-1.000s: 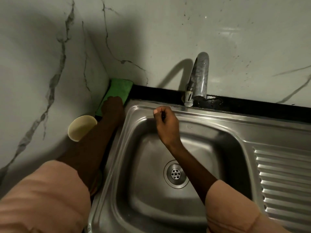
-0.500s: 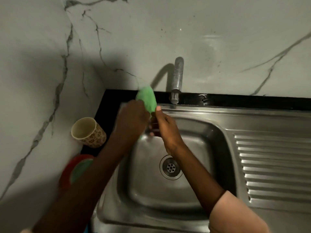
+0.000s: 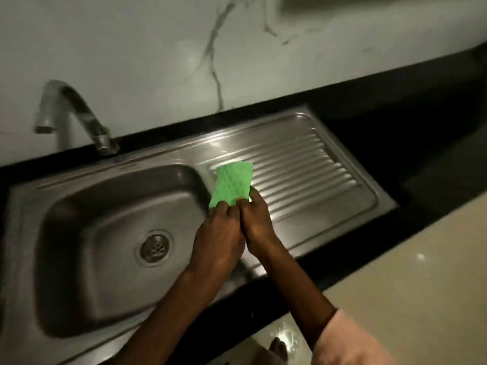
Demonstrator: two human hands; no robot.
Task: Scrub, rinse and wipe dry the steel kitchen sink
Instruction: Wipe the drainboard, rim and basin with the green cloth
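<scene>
A bright green scrub pad (image 3: 232, 182) is held flat over the near left part of the ribbed drainboard (image 3: 311, 169). My left hand (image 3: 218, 238) grips its lower left corner and my right hand (image 3: 255, 219) pinches its lower right edge, the two hands side by side. The steel sink basin (image 3: 79, 241) lies to the left with its round drain (image 3: 155, 249) at the bottom. I cannot tell whether the pad touches the steel.
A curved steel tap (image 3: 71, 114) stands at the back left on the black counter (image 3: 411, 133). A white marble-look wall (image 3: 184, 48) rises behind. Beige floor tiles (image 3: 411, 285) and a bare foot (image 3: 278, 347) show below the counter's front edge.
My left hand took the green pad from the back left corner and carried it right. Both hands now hold it over the drainboard. The view swung right, so the cup is gone from sight.
</scene>
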